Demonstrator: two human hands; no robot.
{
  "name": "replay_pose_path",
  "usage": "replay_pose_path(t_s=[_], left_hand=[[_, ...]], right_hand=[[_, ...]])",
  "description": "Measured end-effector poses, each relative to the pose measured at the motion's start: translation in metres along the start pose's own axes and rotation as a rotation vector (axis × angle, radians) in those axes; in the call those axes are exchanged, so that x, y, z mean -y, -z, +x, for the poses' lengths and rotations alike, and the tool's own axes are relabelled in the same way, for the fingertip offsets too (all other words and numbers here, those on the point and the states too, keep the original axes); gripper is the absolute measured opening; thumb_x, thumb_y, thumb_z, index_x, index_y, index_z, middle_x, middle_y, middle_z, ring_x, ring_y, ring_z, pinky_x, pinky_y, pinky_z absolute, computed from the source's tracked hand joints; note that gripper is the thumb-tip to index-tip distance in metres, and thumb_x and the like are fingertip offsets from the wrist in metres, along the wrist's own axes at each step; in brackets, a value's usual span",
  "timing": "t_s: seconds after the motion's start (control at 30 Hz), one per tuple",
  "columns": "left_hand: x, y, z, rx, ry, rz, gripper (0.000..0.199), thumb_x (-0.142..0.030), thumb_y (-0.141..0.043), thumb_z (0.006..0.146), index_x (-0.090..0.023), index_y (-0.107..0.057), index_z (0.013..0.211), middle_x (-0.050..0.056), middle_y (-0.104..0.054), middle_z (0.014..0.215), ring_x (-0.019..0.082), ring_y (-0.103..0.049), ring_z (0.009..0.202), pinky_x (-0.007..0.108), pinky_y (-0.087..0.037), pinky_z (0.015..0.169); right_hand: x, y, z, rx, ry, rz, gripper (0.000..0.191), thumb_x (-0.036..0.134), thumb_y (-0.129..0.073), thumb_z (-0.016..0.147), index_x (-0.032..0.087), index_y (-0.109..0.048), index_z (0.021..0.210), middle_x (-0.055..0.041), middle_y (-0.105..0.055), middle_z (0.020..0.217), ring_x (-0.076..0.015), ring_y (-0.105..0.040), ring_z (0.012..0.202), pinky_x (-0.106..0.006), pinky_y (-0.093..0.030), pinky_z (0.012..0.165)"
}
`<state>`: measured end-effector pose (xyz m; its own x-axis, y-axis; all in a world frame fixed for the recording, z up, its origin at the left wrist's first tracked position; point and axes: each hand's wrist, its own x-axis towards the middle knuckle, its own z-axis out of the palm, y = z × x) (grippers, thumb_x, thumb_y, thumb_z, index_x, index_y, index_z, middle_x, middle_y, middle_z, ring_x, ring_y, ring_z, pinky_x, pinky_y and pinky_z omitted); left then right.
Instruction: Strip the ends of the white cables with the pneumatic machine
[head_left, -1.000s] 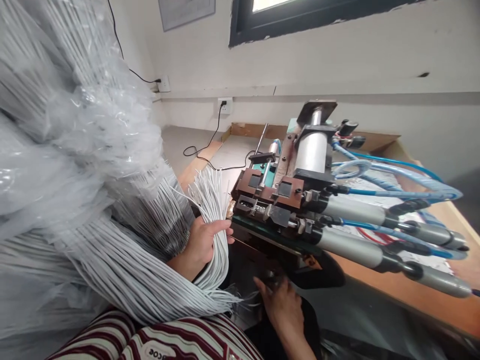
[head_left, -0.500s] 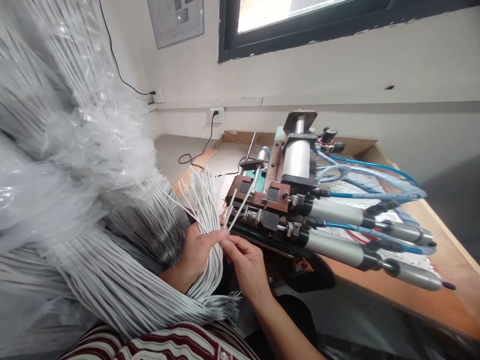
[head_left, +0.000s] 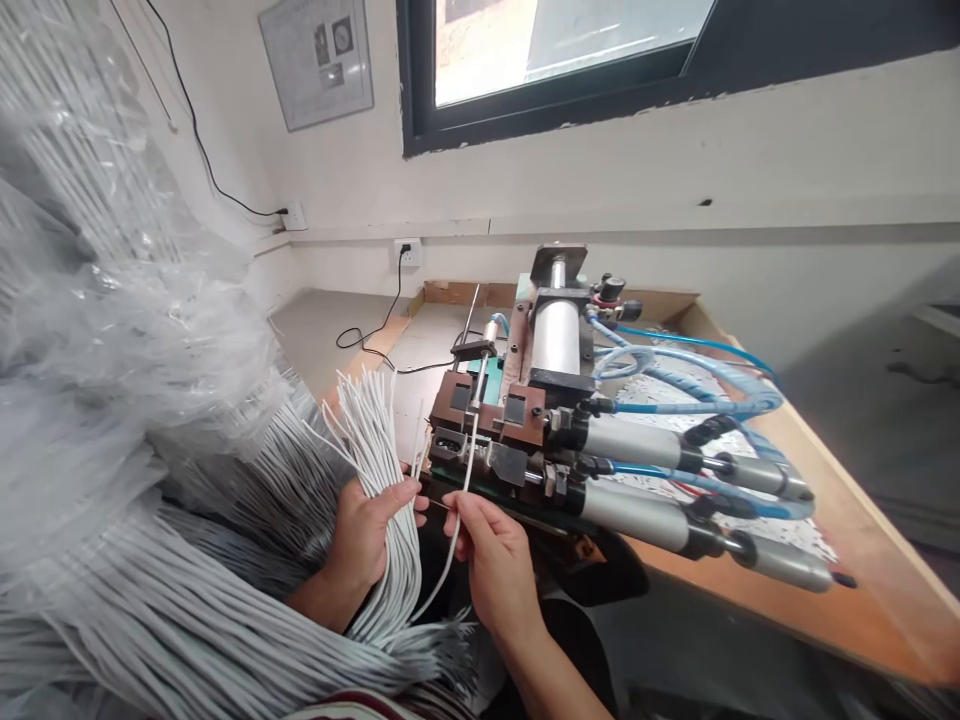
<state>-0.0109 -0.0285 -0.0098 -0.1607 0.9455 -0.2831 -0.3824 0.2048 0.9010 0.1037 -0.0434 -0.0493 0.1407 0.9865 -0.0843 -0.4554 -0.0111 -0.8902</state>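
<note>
My left hand (head_left: 367,530) is wrapped round a thick bundle of white cables (head_left: 375,450), whose cut ends fan out above the thumb. Between thumb and fingers, my right hand (head_left: 491,550) pinches a single white cable (head_left: 452,560). That cable bends back toward the lower end of the bundle, while its upper end reaches up to the jaws of a pneumatic machine (head_left: 480,425). Whether the tip sits inside the jaws I cannot tell. A couple of loose cable ends stand upright between the bundle and the machine.
Large bundles of grey-white cable wrapped in clear plastic (head_left: 135,370) fill the left side. Air cylinders (head_left: 637,520) and blue hoses (head_left: 690,405) extend right over the wooden-edged bench (head_left: 810,625). White scraps lie under the hoses. A black power cord (head_left: 386,335) runs to a wall socket.
My right hand has moved away from my left hand, drawing one cable apart from the bundle and toward the machine's jaws. The camera view has shifted.
</note>
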Motion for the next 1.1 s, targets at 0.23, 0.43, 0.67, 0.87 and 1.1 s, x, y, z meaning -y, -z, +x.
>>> replay_pose_path(t_s=[0.23,0.43,0.67,0.87,1.1], left_hand=[[-0.002,-0.004,0.003,-0.009,-0.009,0.001,0.03,-0.018,-0.073,0.056,-0.013,-0.056,0.081,-0.003,-0.062,0.057,0.014,-0.062,0.049,0.024,-0.049,0.045],[-0.002,-0.004,0.005,0.0,-0.014,-0.01,0.028,-0.018,-0.073,0.055,-0.014,-0.059,0.078,-0.002,-0.063,0.057,0.014,-0.061,0.05,0.024,-0.048,0.046],[-0.004,-0.01,0.003,0.089,-0.137,-0.023,0.016,-0.013,-0.073,0.054,-0.013,-0.064,0.067,-0.002,-0.063,0.059,0.009,-0.056,0.053,0.02,-0.045,0.056],[-0.009,-0.016,0.003,0.156,-0.079,-0.038,0.016,-0.015,-0.07,0.058,-0.014,-0.063,0.072,-0.003,-0.062,0.056,0.01,-0.055,0.048,0.022,-0.044,0.046],[-0.014,-0.022,0.009,0.068,-0.088,-0.007,0.021,-0.017,-0.073,0.055,-0.013,-0.062,0.073,-0.001,-0.064,0.058,0.013,-0.06,0.053,0.022,-0.049,0.049]], right_hand=[[0.001,0.001,0.01,0.0,-0.108,0.094,0.028,0.042,-0.063,0.07,0.014,-0.066,0.068,0.0041,-0.044,0.045,-0.0073,-0.029,0.04,-0.022,-0.02,0.041],[0.003,-0.003,0.013,-0.016,-0.137,0.146,0.026,0.04,-0.064,0.068,0.014,-0.067,0.068,0.0042,-0.042,0.045,-0.0075,-0.03,0.043,-0.021,-0.023,0.042],[-0.008,-0.012,0.0,0.14,-0.226,0.022,0.026,0.037,-0.07,0.063,0.016,-0.069,0.078,0.0072,-0.034,0.046,-0.0059,-0.024,0.042,-0.02,-0.019,0.04],[-0.01,-0.01,-0.004,-0.02,-0.036,0.004,0.02,0.037,-0.067,0.067,0.018,-0.07,0.072,0.0005,-0.056,0.059,-0.0091,-0.038,0.05,-0.022,-0.025,0.044],[0.002,-0.006,0.009,-0.161,-0.134,0.213,0.021,0.035,-0.072,0.058,0.016,-0.069,0.066,0.0007,-0.054,0.055,-0.0061,-0.034,0.044,-0.019,-0.017,0.04]])
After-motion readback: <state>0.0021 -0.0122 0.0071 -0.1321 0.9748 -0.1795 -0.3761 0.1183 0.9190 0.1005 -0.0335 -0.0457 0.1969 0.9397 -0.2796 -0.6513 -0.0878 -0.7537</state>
